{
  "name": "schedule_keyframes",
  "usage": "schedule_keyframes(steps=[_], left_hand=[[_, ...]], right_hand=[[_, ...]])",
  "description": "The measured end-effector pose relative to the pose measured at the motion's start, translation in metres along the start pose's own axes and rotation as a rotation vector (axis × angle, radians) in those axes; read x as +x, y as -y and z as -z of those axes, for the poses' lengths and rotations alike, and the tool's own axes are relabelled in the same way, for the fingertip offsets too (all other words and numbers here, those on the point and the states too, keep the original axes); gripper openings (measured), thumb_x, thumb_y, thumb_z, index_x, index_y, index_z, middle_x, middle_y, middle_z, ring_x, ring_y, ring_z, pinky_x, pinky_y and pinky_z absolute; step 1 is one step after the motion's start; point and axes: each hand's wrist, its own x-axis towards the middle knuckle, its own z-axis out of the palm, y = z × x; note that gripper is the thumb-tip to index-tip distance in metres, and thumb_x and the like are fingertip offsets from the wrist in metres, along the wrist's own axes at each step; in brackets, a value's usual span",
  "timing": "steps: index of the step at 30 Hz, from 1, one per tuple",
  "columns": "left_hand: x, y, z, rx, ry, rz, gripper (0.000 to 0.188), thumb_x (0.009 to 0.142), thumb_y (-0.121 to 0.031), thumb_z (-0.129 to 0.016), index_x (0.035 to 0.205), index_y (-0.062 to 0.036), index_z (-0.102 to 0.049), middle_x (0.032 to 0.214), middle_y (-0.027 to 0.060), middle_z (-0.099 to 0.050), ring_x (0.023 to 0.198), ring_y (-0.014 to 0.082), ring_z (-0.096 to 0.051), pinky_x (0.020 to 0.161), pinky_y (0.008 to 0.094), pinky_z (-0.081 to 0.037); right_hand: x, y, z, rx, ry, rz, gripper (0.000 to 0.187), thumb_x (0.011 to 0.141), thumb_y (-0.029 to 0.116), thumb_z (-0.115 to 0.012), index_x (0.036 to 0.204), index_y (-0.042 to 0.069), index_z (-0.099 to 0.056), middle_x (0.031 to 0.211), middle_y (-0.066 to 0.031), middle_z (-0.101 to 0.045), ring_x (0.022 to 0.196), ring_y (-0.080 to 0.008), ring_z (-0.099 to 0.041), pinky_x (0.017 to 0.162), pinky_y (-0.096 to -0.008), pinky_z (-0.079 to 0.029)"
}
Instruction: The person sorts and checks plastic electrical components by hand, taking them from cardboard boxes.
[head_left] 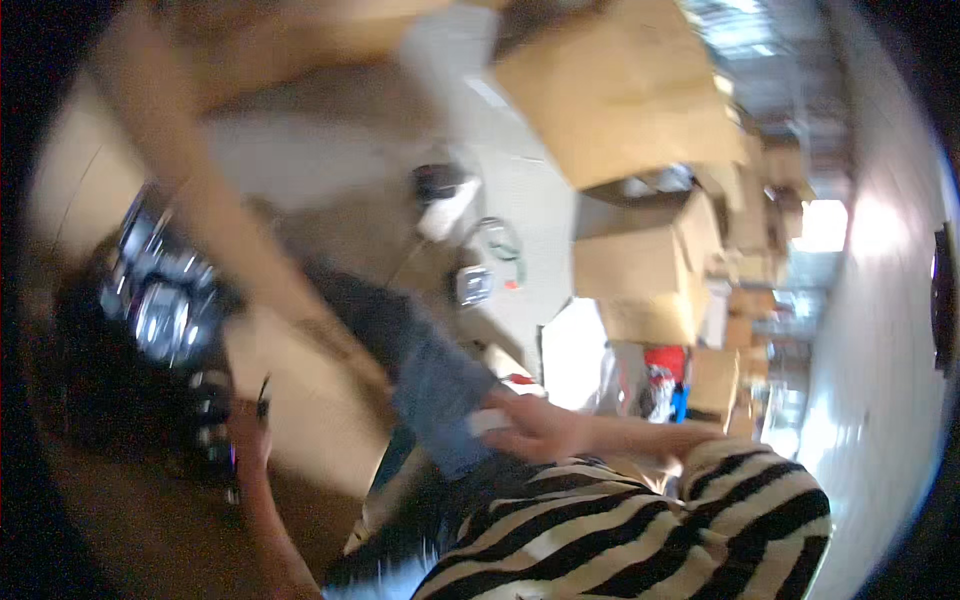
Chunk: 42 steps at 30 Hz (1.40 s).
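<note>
On the left, my left hand is at the edge of a dark box or bin full of shiny, clear-wrapped packs. A row of small dark objects with pale tops lies right beside the hand. A thin black piece sticks up by its fingers, which are mostly hidden and blurred. Over my blue-jeaned thigh, my right hand has its fingers curled, with a small white thing at their tips. Motion blur hides what that thing is.
A long brown cardboard edge runs between the packs and my leg. Open cardboard boxes stand to the right, with more stacked behind. On the grey floor lie a green cord and a small clear-wrapped pack.
</note>
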Motion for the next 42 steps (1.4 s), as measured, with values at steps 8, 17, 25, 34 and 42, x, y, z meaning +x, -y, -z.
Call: schedule_keyframes(steps=[8,17,25,34,42], left_hand=[[-0.017,-0.006,0.023,-0.205,-0.241,0.113,0.029,0.081,-0.021,-0.038,0.099,0.0009,-0.046,0.081,0.013,-0.054,0.066,0.0247,-0.051,0.064,0.0363,-0.039],[-0.039,-0.135,0.12,-1.122,-0.387,0.561,0.035,0.083,-0.027,-0.029,0.109,-0.0081,-0.042,0.07,-0.0016,-0.042,0.051,0.0056,-0.028,0.045,0.0202,-0.023],[-0.068,-0.183,0.123,-0.902,-0.285,0.352,0.041,0.082,-0.031,-0.021,0.115,-0.0116,-0.036,0.071,-0.0007,-0.039,0.06,0.0079,-0.032,0.053,0.0191,-0.028],[-0.079,-0.226,0.158,-0.825,-0.551,0.547,0.036,0.08,-0.031,-0.036,0.101,-0.0043,-0.048,0.075,0.0066,-0.052,0.059,0.0159,-0.046,0.052,0.0267,-0.038],[-0.059,-0.279,0.135,-0.706,-0.159,0.131,0.018,0.072,0.0,-0.047,0.088,-0.0001,-0.053,0.084,0.0075,-0.055,0.066,0.013,-0.051,0.057,0.0222,-0.04]], right_hand=[[-0.035,-0.024,-0.025,-0.009,-0.244,0.132,0.027,0.076,0.022,-0.045,0.091,0.001,-0.04,0.072,-0.014,-0.052,0.068,-0.0244,-0.053,0.058,-0.0323,-0.04],[-0.066,-0.051,-0.03,0.034,-0.315,0.299,0.027,0.074,0.024,-0.047,0.089,0.002,-0.04,0.065,-0.0135,-0.051,0.062,-0.0281,-0.052,0.054,-0.0339,-0.04],[-0.073,-0.083,-0.031,-0.02,-0.231,0.42,0.034,0.063,0.008,-0.046,0.094,0.001,-0.035,0.081,-0.0183,-0.049,0.073,-0.0314,-0.05,0.061,-0.0375,-0.038],[-0.069,-0.099,-0.03,0.002,-0.221,0.465,0.034,0.064,0.009,-0.047,0.095,0.001,-0.035,0.08,-0.0169,-0.049,0.071,-0.0317,-0.051,0.062,-0.0373,-0.039],[-0.064,-0.102,-0.008,0.078,-0.237,0.353,0.035,0.063,0.008,-0.053,0.095,0.001,-0.041,0.083,-0.0133,-0.049,0.077,-0.0216,-0.051,0.066,-0.0294,-0.041]])
